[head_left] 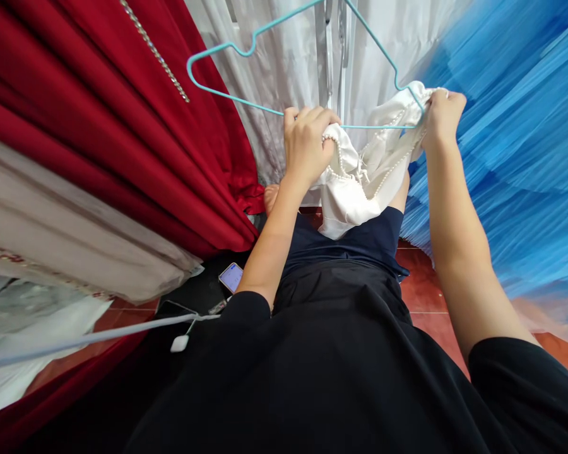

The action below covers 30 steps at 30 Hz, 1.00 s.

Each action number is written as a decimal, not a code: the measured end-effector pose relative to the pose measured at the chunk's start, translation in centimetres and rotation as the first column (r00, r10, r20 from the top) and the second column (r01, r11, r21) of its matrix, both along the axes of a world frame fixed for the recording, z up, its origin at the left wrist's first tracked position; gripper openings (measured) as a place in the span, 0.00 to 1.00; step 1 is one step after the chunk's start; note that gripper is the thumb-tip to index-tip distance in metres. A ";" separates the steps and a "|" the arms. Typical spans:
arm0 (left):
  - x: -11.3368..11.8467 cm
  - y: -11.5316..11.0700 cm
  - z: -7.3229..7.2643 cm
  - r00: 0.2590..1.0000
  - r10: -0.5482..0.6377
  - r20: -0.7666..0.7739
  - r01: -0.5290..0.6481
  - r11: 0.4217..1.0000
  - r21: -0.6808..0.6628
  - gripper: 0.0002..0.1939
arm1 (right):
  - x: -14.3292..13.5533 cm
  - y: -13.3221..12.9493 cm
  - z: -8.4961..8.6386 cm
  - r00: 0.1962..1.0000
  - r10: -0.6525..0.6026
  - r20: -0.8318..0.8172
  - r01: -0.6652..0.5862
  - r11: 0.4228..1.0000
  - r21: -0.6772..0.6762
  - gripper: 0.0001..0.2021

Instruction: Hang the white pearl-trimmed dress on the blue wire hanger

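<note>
A light blue wire hanger (236, 99) hangs in front of me, its lower bar running level. My left hand (307, 142) is closed around that bar near its middle, with the edge of a white garment (348, 198) bunched beside its fingers. Rows of small pearl-like beads trim the garment, which drapes below the bar over my lap. At the hanger's right corner, my right hand (441, 120) pinches a gathered part of the same white cloth. The cloth passes around that corner of the hanger. The fingertips of my right hand are partly hidden.
Red fabric (184, 145) with a glittering trim hangs at the left, above a beige sheer cloth (99, 233). Blue tulle (515, 157) fills the right. White curtains (274, 69) and a metal pole stand behind. A lit phone (230, 277) lies by my left arm, near a white cable (123, 331).
</note>
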<state>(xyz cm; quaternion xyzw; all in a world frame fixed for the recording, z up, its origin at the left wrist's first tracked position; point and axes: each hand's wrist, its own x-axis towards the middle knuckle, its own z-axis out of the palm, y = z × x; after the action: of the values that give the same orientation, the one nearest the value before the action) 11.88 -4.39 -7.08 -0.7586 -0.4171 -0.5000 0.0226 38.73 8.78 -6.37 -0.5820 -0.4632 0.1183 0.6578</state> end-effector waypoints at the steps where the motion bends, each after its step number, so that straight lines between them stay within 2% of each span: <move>1: -0.1 0.0 0.0 1.000 -0.015 0.009 0.015 1.000 -0.010 0.13 | 0.5 0.0 -0.4 1.000 0.001 -0.022 -0.001 1.000 0.003 0.21; 5: -0.4 0.1 0.0 1.000 -0.019 0.013 0.018 1.000 0.012 0.13 | 2.4 -0.8 -2.6 0.999 -0.006 -0.038 0.009 0.996 0.093 0.13; 7: -0.3 0.2 0.1 1.000 0.007 -0.005 -0.007 1.000 0.028 0.13 | 2.9 -1.9 -3.2 0.999 -0.039 -0.038 0.047 0.971 0.234 0.12; 9: -0.1 0.1 0.3 0.999 0.033 -0.016 -0.033 0.999 0.009 0.14 | 2.9 -3.4 -3.3 0.996 -0.080 -0.042 0.090 0.883 0.461 0.13; 12: 0.1 0.0 0.6 0.999 0.048 -0.003 -0.048 0.998 -0.048 0.13 | 2.4 -6.6 -2.1 0.998 -0.061 -0.010 0.049 0.679 0.733 0.13; 15: 0.0 0.0 0.6 0.999 0.012 0.031 -0.011 0.998 -0.055 0.11 | 1.1 -10.0 0.0 0.994 0.005 0.107 -0.093 0.540 0.836 0.12; 18: -0.2 0.4 0.3 0.997 -0.043 0.064 0.045 0.998 -0.032 0.09 | -1.2 -12.5 1.8 0.972 0.049 0.228 -0.223 0.485 0.846 0.07; 20: -0.4 0.8 0.0 0.996 -0.056 0.072 0.058 0.998 -0.028 0.08 | -3.1 -13.3 2.5 0.946 0.079 0.315 -0.309 0.512 0.802 0.07; 21: -0.4 0.9 -0.1 0.996 -0.057 0.071 0.059 0.998 -0.027 0.07 | -4.0 -13.4 2.6 0.927 0.087 0.366 -0.352 0.546 0.761 0.07; 22: -0.4 1.0 -0.3 0.996 -0.056 0.067 0.058 0.998 -0.028 0.07 | -5.0 -13.5 2.7 0.902 0.092 0.423 -0.390 0.597 0.701 0.08; 24: -0.4 1.0 -0.4 0.997 -0.051 0.058 0.053 0.998 -0.037 0.05 | -6.6 -13.4 2.4 0.826 0.099 0.555 -0.434 0.740 0.513 0.08; 26: -0.3 0.7 -0.3 0.998 -0.034 0.056 0.036 0.998 -0.050 0.04 | -7.5 -13.0 1.7 0.744 0.133 0.655 -0.411 0.864 0.292 0.08; 28: -0.2 0.3 -0.1 0.999 -0.010 0.051 0.013 0.998 -0.054 0.05 | -7.5 -12.4 0.7 0.719 0.162 0.676 -0.366 0.915 0.169 0.09; 30: 0.0 -0.2 0.3 0.999 0.000 0.043 0.002 0.999 -0.043 0.10 | -6.5 -11.5 -0.4 0.774 0.154 0.614 -0.336 0.922 0.193 0.10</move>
<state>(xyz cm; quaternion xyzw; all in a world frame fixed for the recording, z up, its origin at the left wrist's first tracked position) 11.89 -4.59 -6.82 -0.7482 -0.4278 -0.5072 -0.0032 32.24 -2.71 -6.77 -0.4199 -0.7284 -0.0518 0.5390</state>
